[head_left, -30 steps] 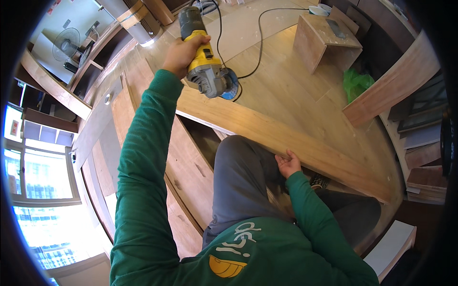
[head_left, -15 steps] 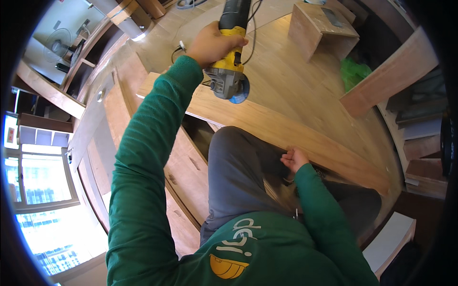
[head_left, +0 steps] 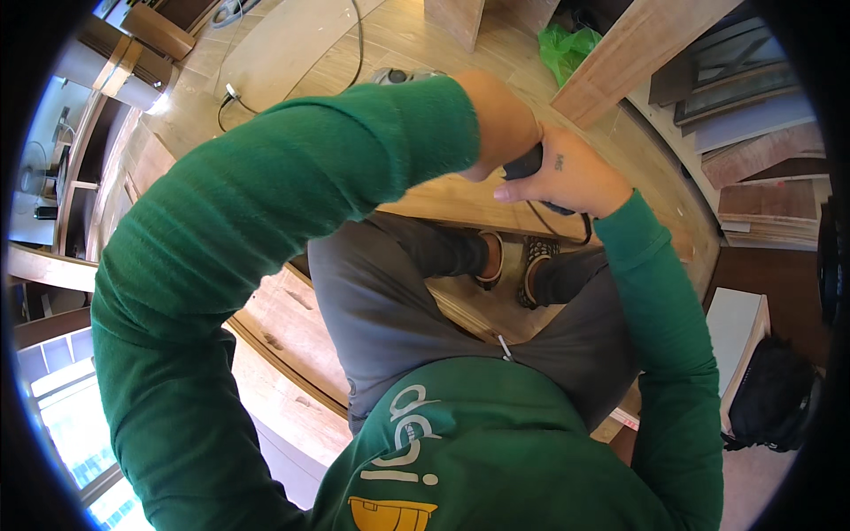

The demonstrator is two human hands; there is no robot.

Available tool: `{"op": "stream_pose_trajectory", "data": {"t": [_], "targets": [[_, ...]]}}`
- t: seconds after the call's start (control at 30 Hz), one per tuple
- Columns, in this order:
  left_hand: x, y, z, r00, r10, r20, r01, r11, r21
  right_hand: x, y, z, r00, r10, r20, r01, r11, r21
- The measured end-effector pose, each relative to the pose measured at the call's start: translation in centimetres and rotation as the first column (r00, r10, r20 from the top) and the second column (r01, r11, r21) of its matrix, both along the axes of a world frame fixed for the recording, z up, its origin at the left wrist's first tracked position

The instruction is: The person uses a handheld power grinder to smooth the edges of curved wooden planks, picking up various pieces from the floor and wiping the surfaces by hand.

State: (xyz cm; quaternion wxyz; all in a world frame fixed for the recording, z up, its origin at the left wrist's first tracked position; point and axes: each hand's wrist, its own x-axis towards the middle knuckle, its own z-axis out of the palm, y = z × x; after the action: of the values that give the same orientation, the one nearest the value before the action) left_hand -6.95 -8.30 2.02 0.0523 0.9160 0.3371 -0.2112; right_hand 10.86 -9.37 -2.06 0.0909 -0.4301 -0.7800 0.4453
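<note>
An angle grinder (head_left: 524, 165) is held in both hands ahead of my knees. My left hand (head_left: 503, 124), turned inward at the wrist, is closed around its body. My right hand (head_left: 580, 175) wraps the black rear end, its thumb toward the left hand. Past my left sleeve shows only the grinder's grey gear head; the disc and most of the yellow body are hidden. A black cord (head_left: 586, 232) hangs below my right hand. Under the hands runs a long wooden plank (head_left: 434, 202), partly covered by my arms.
My feet (head_left: 496, 261) are on the floor between my legs and the plank. Wooden boards (head_left: 288, 310) lie at my left. A leaning board (head_left: 642, 57), a green plastic bag (head_left: 567, 51) and stacked panels (head_left: 766, 208) are at the right. A black bag (head_left: 775, 394) sits lower right.
My left hand has swung the grinder rightward and closer, turning it sideways. My right hand has risen from beside my knee and taken hold of its rear end. The view has shifted right.
</note>
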Motion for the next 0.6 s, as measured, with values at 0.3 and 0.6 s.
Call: {"op": "stream_pose_trajectory", "data": {"t": [0.3, 0.6], "targets": [[-7.6, 0.3, -1.2, 0.583, -0.254, 0.772, -0.370, 0.763, 0.530, 4.9, 0.2, -4.3, 0.856, -0.445, -0.264, 0.331, 0.864, -0.380], [-20.0, -5.6, -25.4, 0.648, 0.722, 0.242, -0.711, 0.688, -0.148, 9.5, 2.7, 1.8, 0.574, -0.320, -0.754, 0.268, 0.943, -0.196]]}}
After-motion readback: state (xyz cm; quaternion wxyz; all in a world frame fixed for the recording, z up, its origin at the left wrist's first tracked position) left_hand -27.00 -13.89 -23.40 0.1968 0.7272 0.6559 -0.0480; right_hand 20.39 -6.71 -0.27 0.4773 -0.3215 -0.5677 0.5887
